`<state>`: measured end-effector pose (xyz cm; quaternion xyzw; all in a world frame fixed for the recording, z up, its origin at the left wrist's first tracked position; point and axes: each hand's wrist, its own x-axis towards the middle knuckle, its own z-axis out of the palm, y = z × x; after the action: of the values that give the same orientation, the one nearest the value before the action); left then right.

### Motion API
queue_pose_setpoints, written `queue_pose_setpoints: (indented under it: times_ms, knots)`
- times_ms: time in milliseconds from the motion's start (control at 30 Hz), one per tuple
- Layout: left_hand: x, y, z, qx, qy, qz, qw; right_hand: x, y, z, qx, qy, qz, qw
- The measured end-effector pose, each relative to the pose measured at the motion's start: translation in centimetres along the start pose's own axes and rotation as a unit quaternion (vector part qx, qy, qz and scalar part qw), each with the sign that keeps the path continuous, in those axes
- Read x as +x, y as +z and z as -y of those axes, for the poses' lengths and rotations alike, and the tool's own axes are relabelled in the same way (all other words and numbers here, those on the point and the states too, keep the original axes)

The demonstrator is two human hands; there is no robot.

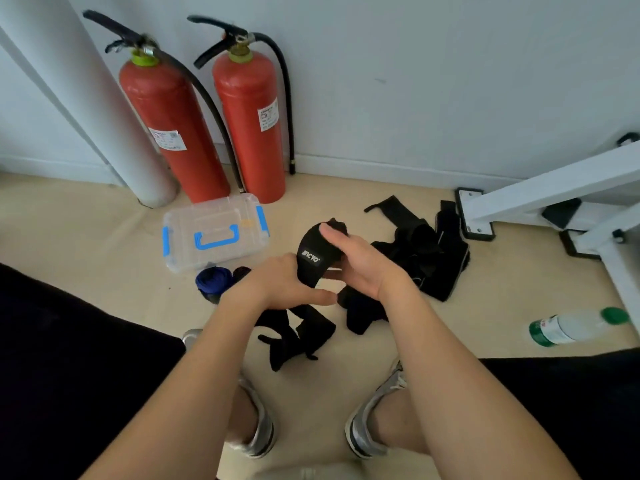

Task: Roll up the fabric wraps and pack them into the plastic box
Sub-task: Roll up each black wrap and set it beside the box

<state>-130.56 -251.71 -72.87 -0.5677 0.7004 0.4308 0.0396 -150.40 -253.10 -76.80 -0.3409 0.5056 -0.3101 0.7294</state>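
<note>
Head view: both hands are on one black wrap, held up off the floor. My left hand grips its lower part, fingers tucked under the band and thumb lying along below it. My right hand pinches the upper end, thumb on top, fingers behind. The tail appears to hang below the left fingers and lie crumpled on the floor. The plastic box sits beyond the left fingers, lid on as far as I can tell, with a blue roll just nearer than it. A loose pile of wraps lies beyond the right fingers. Judgement: rolling is barely begun. Keep the end under the right thumb tight and turn it over itself. The left fingers should feed the tail under light tension with edges aligned, or the roll will cone. The lid needs opening before packing.
</note>
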Motion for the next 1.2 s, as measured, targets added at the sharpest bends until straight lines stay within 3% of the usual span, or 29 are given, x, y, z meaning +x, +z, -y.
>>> queue_pose_setpoints:
  times_ms: [100,167,400,567,700,867,967,1033,1100,1200]
  knots:
    - [-0.1,0.7,0.1,0.008,0.015,0.004,1.000,-0.7,1.6,0.9,-0.031,-0.074,-0.107,0.991]
    - [-0.1,0.4,0.7,-0.013,0.006,0.007,1.000,-1.2,2.6,1.3,-0.025,-0.100,-0.137,0.985]
    - [-1.0,-2.1,3.8,0.039,-0.149,-0.011,0.988,-2.7,3.5,3.6,-0.084,-0.118,-0.108,0.983]
    - [-1.5,-1.9,4.1,-0.150,-0.172,-0.102,0.968,-2.9,3.6,4.4,-0.137,-0.109,-0.121,0.977]
    - [-1.6,-1.9,3.8,-0.348,-0.173,-0.112,0.914,-3.2,2.8,5.0,-0.240,-0.047,-0.154,0.957]
    - [-1.5,-2.6,2.4,-0.588,-0.154,-0.081,0.790,-4.6,2.0,4.9,-0.305,0.080,-0.010,0.949]
    - [-1.6,-2.9,1.3,-0.661,-0.128,-0.077,0.735,-5.0,2.3,4.7,-0.293,0.082,0.062,0.950]
    - [-1.7,-2.9,0.9,-0.697,-0.122,-0.085,0.702,-5.1,2.4,4.7,-0.277,0.057,0.054,0.958]
    - [-1.7,-2.9,0.5,-0.719,-0.093,-0.090,0.682,-4.9,2.3,5.0,-0.258,0.025,0.023,0.966]
    - [-1.7,-2.8,0.1,-0.685,-0.031,-0.073,0.724,-4.7,2.5,5.3,-0.171,-0.025,-0.017,0.985]
